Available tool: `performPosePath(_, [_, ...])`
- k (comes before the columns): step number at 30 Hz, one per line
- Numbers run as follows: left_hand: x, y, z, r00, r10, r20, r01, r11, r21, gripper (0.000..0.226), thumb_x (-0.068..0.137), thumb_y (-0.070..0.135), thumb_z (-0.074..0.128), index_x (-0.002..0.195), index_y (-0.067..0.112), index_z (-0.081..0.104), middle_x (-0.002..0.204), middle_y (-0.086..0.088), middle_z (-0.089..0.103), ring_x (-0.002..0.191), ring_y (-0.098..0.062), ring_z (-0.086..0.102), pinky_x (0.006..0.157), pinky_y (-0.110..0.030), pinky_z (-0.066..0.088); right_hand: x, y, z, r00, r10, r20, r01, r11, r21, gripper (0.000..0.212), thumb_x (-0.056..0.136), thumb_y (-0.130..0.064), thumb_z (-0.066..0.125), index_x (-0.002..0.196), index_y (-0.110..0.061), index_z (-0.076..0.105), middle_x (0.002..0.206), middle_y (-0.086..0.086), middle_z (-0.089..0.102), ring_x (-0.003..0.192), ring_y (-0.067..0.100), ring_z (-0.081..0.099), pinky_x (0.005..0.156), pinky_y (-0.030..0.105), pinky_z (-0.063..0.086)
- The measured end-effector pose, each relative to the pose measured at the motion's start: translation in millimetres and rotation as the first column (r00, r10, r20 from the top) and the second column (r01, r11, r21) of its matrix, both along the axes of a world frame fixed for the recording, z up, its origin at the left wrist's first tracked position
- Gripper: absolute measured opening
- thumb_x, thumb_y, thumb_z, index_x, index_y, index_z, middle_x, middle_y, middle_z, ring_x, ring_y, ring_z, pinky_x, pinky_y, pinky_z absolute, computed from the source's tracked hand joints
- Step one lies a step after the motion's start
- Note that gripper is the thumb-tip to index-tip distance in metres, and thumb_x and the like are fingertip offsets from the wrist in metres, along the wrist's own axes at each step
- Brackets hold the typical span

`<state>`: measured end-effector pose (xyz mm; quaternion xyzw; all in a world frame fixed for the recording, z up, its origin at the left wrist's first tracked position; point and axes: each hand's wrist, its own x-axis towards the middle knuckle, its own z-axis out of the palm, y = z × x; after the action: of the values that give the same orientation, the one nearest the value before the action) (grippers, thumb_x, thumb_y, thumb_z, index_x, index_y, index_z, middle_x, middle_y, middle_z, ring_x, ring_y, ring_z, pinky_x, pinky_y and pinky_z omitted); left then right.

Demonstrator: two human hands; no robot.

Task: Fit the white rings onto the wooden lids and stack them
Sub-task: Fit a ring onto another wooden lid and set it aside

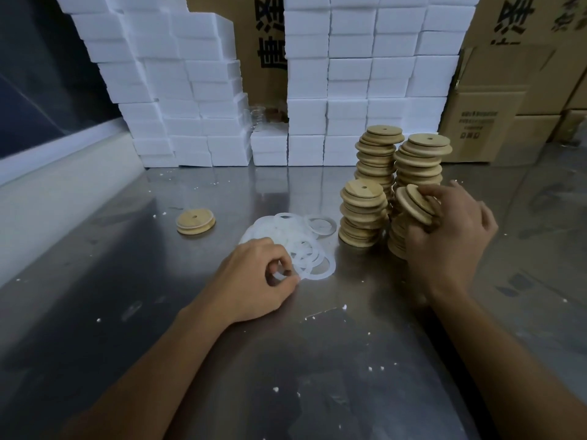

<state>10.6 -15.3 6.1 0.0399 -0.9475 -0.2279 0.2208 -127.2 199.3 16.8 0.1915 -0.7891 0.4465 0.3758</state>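
Observation:
A loose pile of white rings [297,239] lies on the steel table in front of me. My left hand [254,281] rests at the pile's near edge, fingers pinched on one white ring [279,276]. My right hand [451,236] grips a tilted wooden lid [414,203] at the top of a low lid stack [397,239]. Three more stacks of wooden lids stand close by: a short one [362,217] and two tall ones [379,157] [421,163]. A small stack of ringed lids [195,221] sits alone to the left.
White foam blocks [197,100] form a wall along the back of the steel table [222,360]. Cardboard boxes [495,122] stand at the back right. Foam crumbs dot the tabletop. A pale ledge [47,198] runs along the left.

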Motion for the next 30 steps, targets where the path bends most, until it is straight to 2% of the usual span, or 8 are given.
performPosePath(3, [-0.8, 1.6, 0.5, 1.0, -0.025, 0.011, 0.024, 1.0, 0.017, 0.011, 0.08, 0.029, 0.074, 0.074, 0.026, 0.066, 0.076, 0.011, 0.057, 0.073, -0.008, 0.054, 0.069, -0.031, 0.05, 3.5, -7.3, 0.6, 0.988, 0.044, -0.148, -0.042, 0.999, 0.013, 0.034, 0.075, -0.005, 0.063, 0.107, -0.011, 0.067, 0.106, 0.002, 0.068, 0.114, 0.024, 0.058, 0.102, 0.033, 0.028])
performPosePath(6, [-2.2, 4.0, 0.4, 0.999, -0.039, 0.008, 0.039, 0.999, 0.003, 0.011, 0.085, 0.025, 0.071, 0.076, 0.021, 0.066, 0.08, 0.009, 0.057, 0.078, -0.008, 0.052, 0.073, -0.029, 0.047, 12.1, -18.2, -0.6, 0.965, 0.176, -0.195, -0.177, 0.984, 0.012, 0.029, 0.079, 0.0, 0.072, 0.107, -0.007, 0.069, 0.1, 0.004, 0.069, 0.096, 0.024, 0.062, 0.09, 0.022, 0.037])
performPosePath(10, [-4.7, 4.8, 0.6, 1.0, -0.025, -0.003, 0.024, 0.997, -0.072, 0.013, 0.094, 0.021, 0.059, 0.086, 0.013, 0.066, 0.092, 0.005, 0.055, 0.09, -0.011, 0.046, 0.079, -0.029, 0.041, 34.6, -37.7, -1.4, 0.891, 0.442, -0.101, -0.444, 0.896, 0.0, 0.021, 0.088, -0.019, 0.075, 0.107, -0.01, 0.07, 0.093, -0.006, 0.07, 0.081, 0.006, 0.063, 0.074, 0.016, 0.047])
performPosePath(14, [-3.9, 7.1, 4.9, 0.994, 0.058, -0.088, -0.061, 0.998, -0.028, 0.012, 0.096, 0.016, 0.05, 0.085, 0.013, 0.053, 0.087, 0.001, 0.051, 0.083, -0.016, 0.046, 0.072, -0.035, 0.04, 45.2, -48.7, -7.5, 0.791, 0.606, 0.087, -0.598, 0.795, -0.106, 0.021, 0.088, -0.011, 0.074, 0.109, -0.014, 0.072, 0.097, -0.008, 0.073, 0.081, 0.009, 0.07, 0.067, 0.03, 0.057])
performPosePath(18, [-3.7, 4.7, 6.0, 0.973, 0.121, -0.198, -0.111, 0.992, 0.062, 0.013, 0.098, 0.015, 0.045, 0.086, 0.016, 0.049, 0.083, -0.001, 0.057, 0.077, -0.02, 0.051, 0.066, -0.036, 0.041, 44.8, -52.0, -11.1, 0.754, 0.621, 0.214, -0.584, 0.783, -0.214, 0.03, 0.079, 0.004, 0.076, 0.104, -0.013, 0.074, 0.103, -0.001, 0.074, 0.094, 0.011, 0.072, 0.082, 0.035, 0.06])
performPosePath(22, [-5.1, 5.8, 8.8, 0.923, 0.207, -0.325, -0.105, 0.947, 0.304, 0.021, 0.097, 0.001, 0.047, 0.08, 0.014, 0.05, 0.068, -0.001, 0.056, 0.064, -0.014, 0.052, 0.06, -0.022, 0.039, 47.6, -54.9, -6.6, 0.731, 0.607, 0.311, -0.514, 0.79, -0.334, 0.032, 0.079, 0.004, 0.076, 0.104, -0.015, 0.074, 0.106, -0.004, 0.073, 0.103, 0.007, 0.069, 0.094, 0.026, 0.055])
performPosePath(27, [-9.7, 5.0, 12.7, 0.915, 0.276, -0.295, 0.001, 0.728, 0.686, 0.027, 0.098, -0.001, 0.045, 0.083, 0.019, 0.056, 0.06, 0.001, 0.057, 0.05, -0.01, 0.051, 0.048, -0.024, 0.044, 46.8, -51.9, -2.9, 0.596, 0.674, 0.436, -0.497, 0.736, -0.459, 0.041, 0.081, 0.006, 0.06, 0.111, -0.019, 0.07, 0.1, -0.009, 0.071, 0.09, -0.008, 0.067, 0.081, 0.012, 0.054])
performPosePath(30, [-8.0, 4.7, 15.3, 0.938, 0.229, -0.262, 0.122, 0.49, 0.863, 0.026, 0.098, -0.006, 0.044, 0.09, 0.011, 0.062, 0.062, -0.001, 0.059, 0.054, -0.014, 0.056, 0.043, -0.025, 0.043, 46.6, -51.1, -1.5, 0.489, 0.759, 0.431, -0.503, 0.649, -0.571, 0.038, 0.069, -0.014, 0.059, 0.105, -0.016, 0.071, 0.103, 0.002, 0.074, 0.097, 0.008, 0.07, 0.083, 0.019, 0.054])
